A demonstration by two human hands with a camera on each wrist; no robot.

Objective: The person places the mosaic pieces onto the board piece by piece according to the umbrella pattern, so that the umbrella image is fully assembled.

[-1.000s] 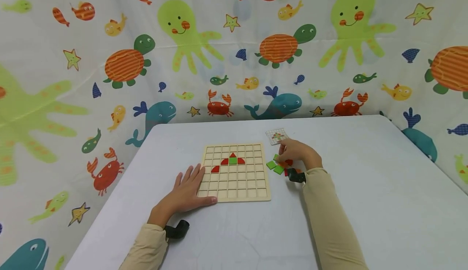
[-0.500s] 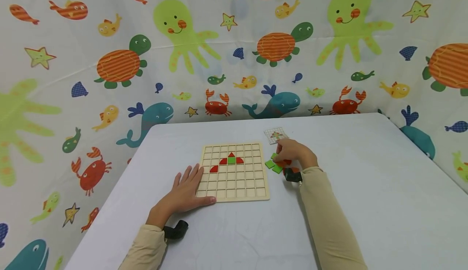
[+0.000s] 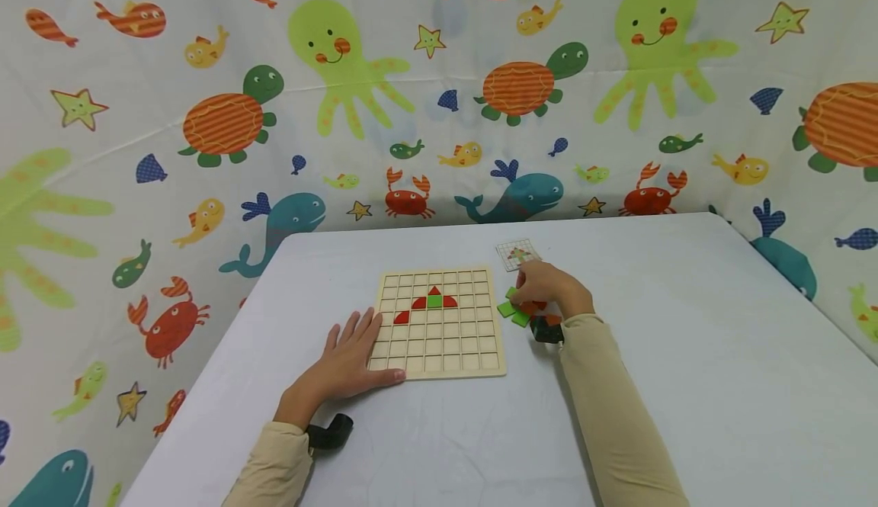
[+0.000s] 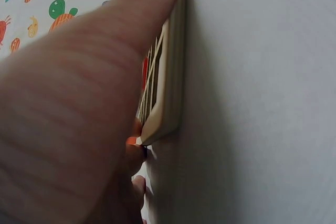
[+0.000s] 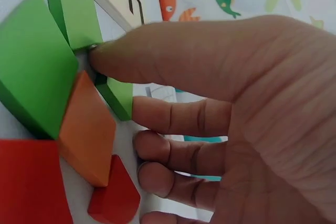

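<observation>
My left hand [image 3: 346, 358] lies with fingers spread and straight along the left side of the wooden grid board [image 3: 453, 347]. Its thumb rests at the board's front edge [image 4: 170, 77]. Right of the board, my right hand [image 3: 549, 286] reaches into a small pile of coloured blocks. Thumb and index finger pinch a small green block [image 5: 119, 98] there. Close by lie other green blocks [image 5: 34, 66], an orange diamond-shaped block [image 5: 88, 129] and red blocks [image 5: 29, 182]. Set in the board are a green square [image 3: 434, 301], a red triangle [image 3: 434, 290] and red quarter-round pieces [image 3: 401, 318].
Behind the pile lies a small card [image 3: 516, 252] printed with a grid and a coloured pattern. Both stand on a white-covered table [image 3: 686, 339]. A sea-animal curtain [image 3: 439, 110] hangs along the back and left.
My right hand has shifted slightly toward the board within the pile, and its fingers have closed in on a green block. The left hand stays in place.
</observation>
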